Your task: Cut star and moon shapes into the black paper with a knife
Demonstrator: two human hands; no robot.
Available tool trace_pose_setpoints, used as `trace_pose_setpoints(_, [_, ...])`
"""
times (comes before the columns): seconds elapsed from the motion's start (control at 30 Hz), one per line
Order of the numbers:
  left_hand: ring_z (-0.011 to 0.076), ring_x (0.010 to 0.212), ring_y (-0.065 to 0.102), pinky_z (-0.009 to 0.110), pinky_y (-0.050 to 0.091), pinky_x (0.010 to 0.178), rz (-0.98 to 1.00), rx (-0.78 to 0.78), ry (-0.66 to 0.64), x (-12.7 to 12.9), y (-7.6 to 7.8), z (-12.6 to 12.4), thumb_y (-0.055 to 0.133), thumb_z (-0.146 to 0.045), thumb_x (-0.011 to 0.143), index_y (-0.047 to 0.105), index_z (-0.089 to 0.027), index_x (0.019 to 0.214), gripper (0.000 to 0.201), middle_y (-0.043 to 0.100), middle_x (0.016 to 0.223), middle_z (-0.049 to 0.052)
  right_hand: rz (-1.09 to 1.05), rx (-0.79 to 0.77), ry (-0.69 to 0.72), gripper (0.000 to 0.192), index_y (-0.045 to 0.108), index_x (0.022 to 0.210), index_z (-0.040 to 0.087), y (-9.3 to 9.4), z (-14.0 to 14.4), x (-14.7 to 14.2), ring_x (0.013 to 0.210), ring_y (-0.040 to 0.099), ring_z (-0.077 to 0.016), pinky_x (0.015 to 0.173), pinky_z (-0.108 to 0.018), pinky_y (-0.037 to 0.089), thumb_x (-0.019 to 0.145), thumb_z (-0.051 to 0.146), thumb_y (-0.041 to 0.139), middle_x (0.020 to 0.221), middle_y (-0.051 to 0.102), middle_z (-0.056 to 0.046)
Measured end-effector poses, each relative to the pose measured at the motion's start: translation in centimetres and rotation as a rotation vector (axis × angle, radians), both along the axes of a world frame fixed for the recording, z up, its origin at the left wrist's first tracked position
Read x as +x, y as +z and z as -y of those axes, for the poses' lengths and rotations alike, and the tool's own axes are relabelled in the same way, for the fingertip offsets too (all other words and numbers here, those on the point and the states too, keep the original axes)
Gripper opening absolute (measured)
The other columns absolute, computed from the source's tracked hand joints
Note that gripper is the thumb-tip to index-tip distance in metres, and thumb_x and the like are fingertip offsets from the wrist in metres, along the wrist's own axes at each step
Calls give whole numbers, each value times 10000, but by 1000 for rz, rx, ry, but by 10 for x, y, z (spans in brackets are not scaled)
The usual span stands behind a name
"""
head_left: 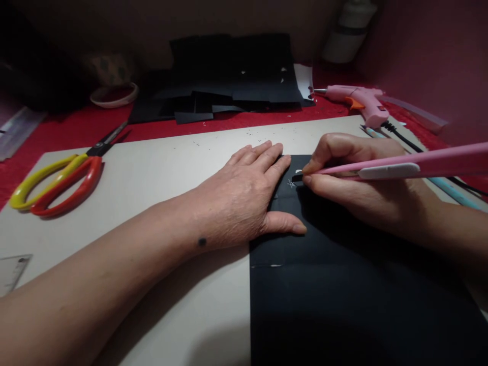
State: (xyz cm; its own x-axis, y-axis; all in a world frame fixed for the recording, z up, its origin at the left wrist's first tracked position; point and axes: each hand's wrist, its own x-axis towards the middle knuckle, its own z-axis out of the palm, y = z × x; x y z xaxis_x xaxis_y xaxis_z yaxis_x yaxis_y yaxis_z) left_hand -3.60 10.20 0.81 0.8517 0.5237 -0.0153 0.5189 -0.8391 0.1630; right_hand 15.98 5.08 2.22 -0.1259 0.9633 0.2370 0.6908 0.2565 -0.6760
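We are cutting the black paper [343, 284], which lies on the board [152, 168] toward 5 o'clock. Our left hand [247, 198] presses it flat, fingers released; our right hand [354, 178] grips the pink knife [396, 165]. Next, we judge, a slow steady pull is needed.

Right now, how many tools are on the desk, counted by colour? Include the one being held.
Pink: 2, the pink craft knife in the right hand and the pink hot glue gun
Yellow and red: 1, the scissors with yellow and red handles
Clear: 1, the clear plastic set square
Total: 4
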Motion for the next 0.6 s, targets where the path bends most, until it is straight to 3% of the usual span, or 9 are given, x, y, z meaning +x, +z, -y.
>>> trace_pose_setpoints(0.6, [393,1546,178,528,194,1244,-5,13,-15,1,1,0,493,-845,821,303,-35,1566,1117,241,1652,249,-40,-21,-20,127,570,672,252,-1,3,0,568,483,-136,520,-308,340,740,171,641,625,578,38])
